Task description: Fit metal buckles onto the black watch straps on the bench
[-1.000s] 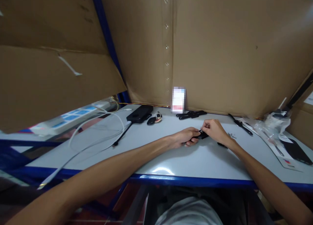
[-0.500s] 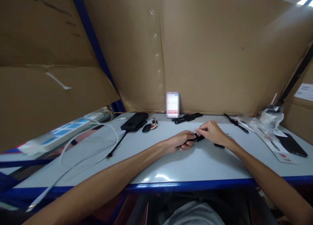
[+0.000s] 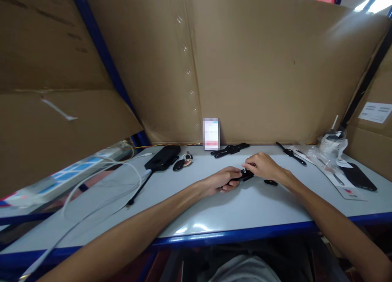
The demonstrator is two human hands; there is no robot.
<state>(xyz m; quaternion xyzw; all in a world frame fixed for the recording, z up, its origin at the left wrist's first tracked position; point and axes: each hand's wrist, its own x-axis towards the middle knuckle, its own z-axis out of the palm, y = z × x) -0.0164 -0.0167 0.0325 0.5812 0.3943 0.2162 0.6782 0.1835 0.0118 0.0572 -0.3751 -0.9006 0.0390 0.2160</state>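
My left hand [image 3: 227, 179] is closed round a slim black piece with a boxy end [image 3: 247, 175], held just above the table. The boxy end sticks out to the right of its fingers. My right hand [image 3: 265, 166] is curled over that end, with thumb and forefinger pinched together at its top. A tiny silvery spot shows by the fingertips, too small to name. Below my right wrist lies a small flat black part [image 3: 271, 182]. Farther back rest several crossed black strap-like pieces [image 3: 231, 149], in front of an upright phone with a blurred, lit screen [image 3: 211, 134].
On the left are a black box-shaped device [image 3: 163, 157], a key fob with keys [image 3: 183, 162], a looped white cable [image 3: 140, 172] and a power strip [image 3: 72, 173]. Rightward lie another black strap-like piece [image 3: 292, 155], clear plastic packaging [image 3: 327, 157] and a dark phone-shaped slab [image 3: 358, 177]. Cardboard walls [image 3: 245, 69] surround the table.
The camera view has turned slightly to the right. My right fingers have shifted a little on the boxy end, more of which now shows. My left hand keeps its grip.
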